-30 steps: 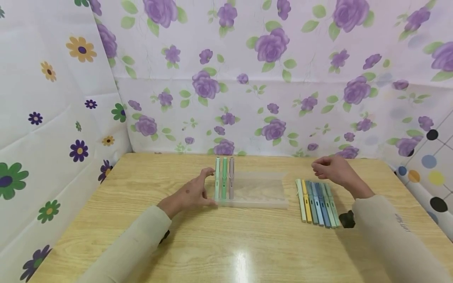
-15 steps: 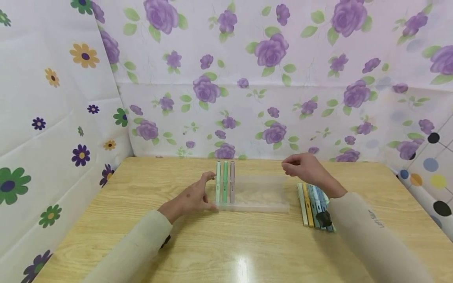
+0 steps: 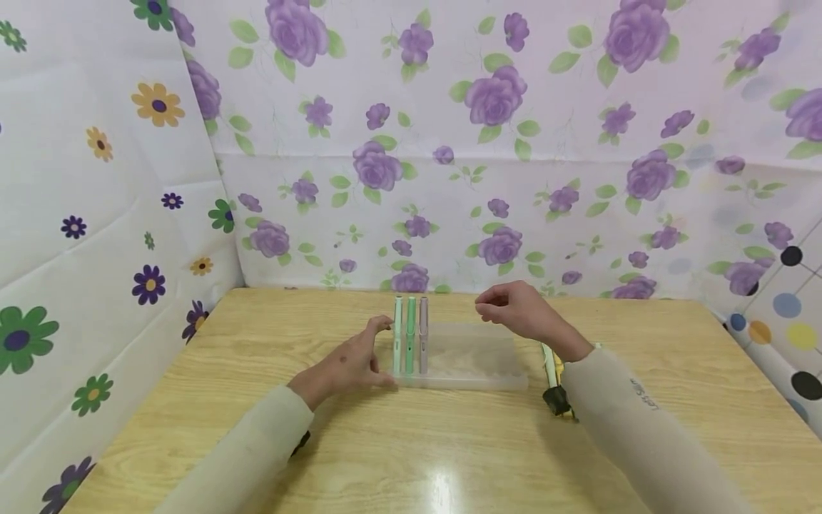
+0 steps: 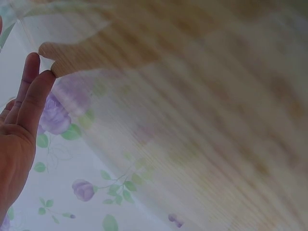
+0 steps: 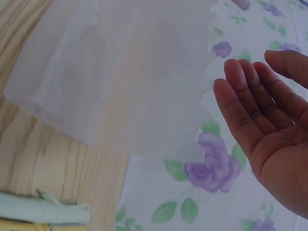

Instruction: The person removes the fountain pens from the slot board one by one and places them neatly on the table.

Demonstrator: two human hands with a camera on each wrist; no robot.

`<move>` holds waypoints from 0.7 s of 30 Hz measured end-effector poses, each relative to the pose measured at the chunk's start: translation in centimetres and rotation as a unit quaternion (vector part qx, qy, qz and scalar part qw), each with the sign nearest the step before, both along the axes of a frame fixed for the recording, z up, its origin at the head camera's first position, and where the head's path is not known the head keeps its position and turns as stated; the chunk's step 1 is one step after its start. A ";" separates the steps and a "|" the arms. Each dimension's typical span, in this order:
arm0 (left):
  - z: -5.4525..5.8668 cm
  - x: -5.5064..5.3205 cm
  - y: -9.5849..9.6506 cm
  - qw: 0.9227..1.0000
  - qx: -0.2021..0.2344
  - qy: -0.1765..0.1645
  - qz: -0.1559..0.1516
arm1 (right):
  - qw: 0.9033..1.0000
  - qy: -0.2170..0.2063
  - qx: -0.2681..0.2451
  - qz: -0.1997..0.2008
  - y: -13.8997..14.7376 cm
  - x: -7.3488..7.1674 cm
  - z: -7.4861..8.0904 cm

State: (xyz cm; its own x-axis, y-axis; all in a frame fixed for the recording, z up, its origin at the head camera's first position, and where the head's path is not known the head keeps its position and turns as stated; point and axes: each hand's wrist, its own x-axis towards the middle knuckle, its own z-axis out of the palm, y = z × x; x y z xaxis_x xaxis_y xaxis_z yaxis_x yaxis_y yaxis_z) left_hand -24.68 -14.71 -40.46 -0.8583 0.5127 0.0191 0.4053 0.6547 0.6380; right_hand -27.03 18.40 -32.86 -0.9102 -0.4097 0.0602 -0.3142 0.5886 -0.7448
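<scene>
A clear plastic pen stand (image 3: 475, 353) is on the wooden table. Three pens lean in its left part: a pale mint pen (image 3: 397, 335), a green pen (image 3: 410, 343) and a mauve pen (image 3: 423, 339). With thumb and fingers spread, my left hand (image 3: 349, 360) grips the stand's left end; in the left wrist view its fingertips touch the clear panel. Above the stand's right part hovers my right hand (image 3: 520, 310), its fingers loosely bent and holding nothing, as the right wrist view confirms. More pens (image 3: 550, 364) lie right of the stand, mostly hidden by the right forearm.
The wooden table (image 3: 385, 442) meets a flower-patterned cloth (image 3: 449, 185) behind it. A second flowered cloth (image 3: 96, 285) hangs on the left. A black wrist device (image 3: 556, 401) is under the right sleeve.
My right hand has moved left from above the loose pens to above the stand, its forearm now covering most of those pens. The left hand stays at the stand's end.
</scene>
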 end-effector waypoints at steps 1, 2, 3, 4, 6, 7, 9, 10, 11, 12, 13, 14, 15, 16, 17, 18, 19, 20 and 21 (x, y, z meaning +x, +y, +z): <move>0.0 0.0 0.0 1.000 -0.002 0.000 0.002 | 1.000 0.001 0.000 0.003 -0.4 0.0 0.1; 0.0 0.0 0.0 1.000 -0.001 0.000 0.002 | 1.000 0.003 0.001 0.005 -0.7 0.0 0.1; 0.0 0.0 0.0 1.000 0.000 0.000 0.003 | 1.000 0.005 0.001 0.008 -1.0 0.0 0.2; 0.0 0.0 0.0 1.000 0.001 -0.001 0.003 | 1.000 0.007 0.001 0.010 -1.4 0.0 0.2; -0.1 0.0 0.0 1.000 0.000 -0.001 0.001 | 1.000 0.012 0.005 0.015 -2.0 0.1 0.3; -0.1 0.0 0.0 1.000 0.001 0.001 0.000 | 1.000 0.015 0.006 0.020 -2.4 0.1 0.3; -0.2 0.1 0.0 1.000 0.001 0.000 -0.001 | 0.999 0.018 0.009 0.025 -3.0 0.1 0.2; -0.3 0.2 0.0 1.000 0.001 0.000 -0.001 | 0.999 0.019 0.010 0.027 -3.3 0.2 0.2; -0.4 0.2 0.0 1.000 0.001 -0.001 -0.001 | 0.999 0.021 0.012 0.030 -3.6 0.1 0.1; -0.4 0.2 0.0 1.000 0.002 -0.003 -0.001 | 0.999 0.021 0.013 0.033 -3.9 0.1 0.0; -0.4 0.3 0.0 1.000 0.001 -0.005 0.000 | 0.999 0.021 0.013 0.037 -4.1 0.1 0.0; -0.4 0.3 0.0 1.000 0.000 -0.009 0.000 | 0.999 0.020 0.014 0.039 -4.4 0.1 -0.1; -0.4 0.3 -0.1 1.000 -0.001 -0.011 0.000 | 0.999 0.021 0.016 0.042 -4.6 0.1 -0.2; -0.4 0.3 -0.1 1.000 -0.002 -0.012 -0.001 | 0.999 0.022 0.018 0.044 -4.8 0.0 -0.2; -0.4 0.3 -0.1 1.000 -0.002 -0.014 -0.001 | 0.998 0.024 0.019 0.046 -5.0 0.0 -0.2; -0.3 0.3 -0.1 1.000 -0.003 -0.014 -0.002 | 0.998 0.027 0.021 0.048 -5.2 -0.1 -0.2; -0.3 0.2 -0.1 1.000 -0.003 -0.013 -0.001 | 0.998 0.029 0.023 0.048 -5.4 -0.2 -0.1; -0.1 0.1 -0.2 1.000 -0.003 -0.011 -0.001 | 0.998 0.032 0.024 0.049 -5.7 -0.4 0.0; 0.0 0.0 -0.2 1.000 -0.004 -0.009 0.001 | 0.998 0.036 0.025 0.050 -5.9 -0.6 0.1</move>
State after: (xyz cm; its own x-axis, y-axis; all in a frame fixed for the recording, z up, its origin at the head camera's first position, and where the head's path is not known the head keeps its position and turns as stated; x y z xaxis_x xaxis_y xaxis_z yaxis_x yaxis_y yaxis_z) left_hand -24.66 -14.94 -40.43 -0.8597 0.5109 0.0001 0.3924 0.6601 0.6405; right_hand -27.59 12.49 -32.76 -0.8589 -0.5021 0.1012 -0.4249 0.5882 -0.6881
